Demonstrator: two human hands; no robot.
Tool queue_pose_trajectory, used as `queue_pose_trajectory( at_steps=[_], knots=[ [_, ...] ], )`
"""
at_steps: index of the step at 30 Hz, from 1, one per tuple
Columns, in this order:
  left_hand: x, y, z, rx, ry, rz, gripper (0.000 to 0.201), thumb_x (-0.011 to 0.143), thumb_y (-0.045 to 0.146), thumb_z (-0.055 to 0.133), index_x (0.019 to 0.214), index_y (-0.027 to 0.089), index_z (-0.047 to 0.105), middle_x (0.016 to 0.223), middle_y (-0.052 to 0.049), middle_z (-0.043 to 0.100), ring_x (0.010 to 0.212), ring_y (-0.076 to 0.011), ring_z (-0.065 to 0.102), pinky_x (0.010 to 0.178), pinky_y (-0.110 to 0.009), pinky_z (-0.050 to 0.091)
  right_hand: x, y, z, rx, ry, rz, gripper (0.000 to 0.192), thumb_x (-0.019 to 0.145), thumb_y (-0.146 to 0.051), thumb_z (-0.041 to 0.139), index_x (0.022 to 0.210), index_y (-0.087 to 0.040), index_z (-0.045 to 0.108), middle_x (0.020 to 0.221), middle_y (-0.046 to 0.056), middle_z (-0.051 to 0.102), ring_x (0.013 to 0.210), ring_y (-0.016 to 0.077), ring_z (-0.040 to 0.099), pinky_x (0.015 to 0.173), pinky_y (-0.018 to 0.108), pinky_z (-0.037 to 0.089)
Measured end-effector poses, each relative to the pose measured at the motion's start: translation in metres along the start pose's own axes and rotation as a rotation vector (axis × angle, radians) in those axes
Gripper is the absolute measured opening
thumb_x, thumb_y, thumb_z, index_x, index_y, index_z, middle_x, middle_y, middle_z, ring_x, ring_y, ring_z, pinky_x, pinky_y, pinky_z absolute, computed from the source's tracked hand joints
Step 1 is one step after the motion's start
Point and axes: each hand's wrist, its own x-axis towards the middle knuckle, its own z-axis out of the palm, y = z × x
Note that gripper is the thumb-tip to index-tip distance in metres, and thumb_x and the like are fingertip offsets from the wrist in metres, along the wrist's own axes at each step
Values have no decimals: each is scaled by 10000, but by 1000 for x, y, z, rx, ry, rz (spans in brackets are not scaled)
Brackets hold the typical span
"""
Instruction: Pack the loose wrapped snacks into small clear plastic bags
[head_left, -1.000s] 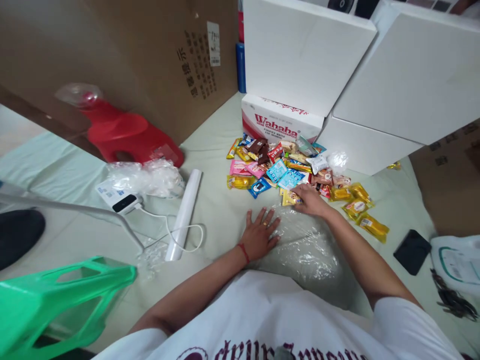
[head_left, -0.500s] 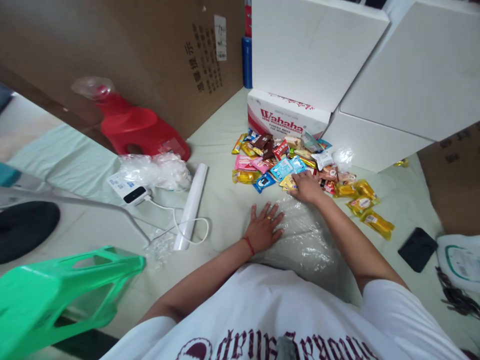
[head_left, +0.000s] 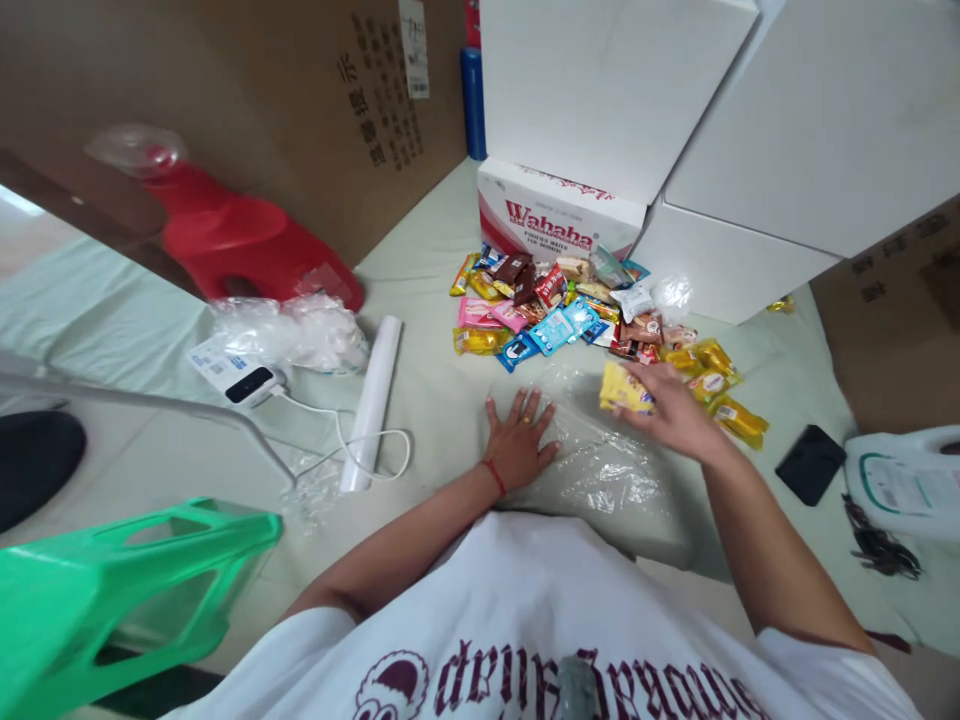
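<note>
My right hand grips a yellow snack packet while my left hand presses flat, fingers spread, on a clear plastic bag.

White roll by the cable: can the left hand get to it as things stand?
Probably yes. The left hand lies flat on the clear plastic bag, holding nothing, and only bare sheet separates it from the white roll.

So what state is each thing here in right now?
left hand: flat, palm down on the clear plastic bag
right hand: holding a yellow snack packet
clear plastic bag: lying flat, crinkled
snack pile: loose, spread out
Wahaha box: closed
red stool: tipped over
</note>
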Motion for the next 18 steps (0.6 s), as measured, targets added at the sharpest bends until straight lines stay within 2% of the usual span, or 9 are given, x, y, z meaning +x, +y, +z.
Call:
queue_pose_trajectory(
  at_steps=[2,4,6,9,12,14,16,18],
  knots=[
    [-5,1,1,15,-7,-1,721,989,645,429,1627,320,346,1731,-127,241,1601,-427,133,1159,-846,26,-18,-25,20,50,-56,-20,679,877,-495,701,1470,-195,560,1239,147,688,1142,347,578,1012,479,470],
    [-12,2,1,28,-11,11,736,983,664,430,1630,324,339,1731,-130,238,1602,-424,136,1160,-843,20,-27,-36,46,94,-114,4,660,864,-447,720,1449,-178,578,1226,151,699,1125,339,595,1014,477,478],
    [-19,0,1,36,-17,26,747,985,671,418,1635,315,328,1733,-133,229,1601,-414,155,1171,-831,22,-29,-29,70,155,-168,77,633,837,-417,745,1409,-183,609,1234,142,711,1105,326,634,1002,465,499],
    [-23,-4,0,43,-32,32,789,979,685,409,1647,277,305,1734,-142,211,1599,-405,173,1189,-811,29,-16,7,88,244,-175,243,591,823,-441,754,1355,-209,643,1251,115,726,1078,298,687,957,423,538],
    [-15,-8,-1,53,-39,19,855,960,715,416,1651,227,292,1730,-163,209,1600,-417,160,1185,-817,19,10,48,83,249,-114,313,650,819,-473,753,1382,-177,619,1292,124,710,1104,291,686,973,411,532],
    [-6,-10,-1,58,-32,-1,866,961,721,402,1648,203,299,1721,-176,232,1599,-423,161,1177,-825,-3,28,65,71,220,-91,320,694,811,-454,760,1414,-153,593,1326,143,690,1132,302,670,996,426,520],
    [3,-11,-2,60,-16,-24,855,971,714,382,1641,187,316,1709,-183,262,1596,-423,171,1171,-827,-28,38,68,57,167,-49,323,713,811,-424,756,1439,-141,572,1351,165,669,1164,323,648,1013,452,507],
    [7,-12,-2,62,-2,-37,855,973,713,373,1637,177,326,1703,-185,275,1595,-422,174,1172,-823,-46,35,58,48,114,6,252,726,825,-416,741,1464,-133,545,1374,182,642,1206,340,615,1039,464,485]
  ],
)
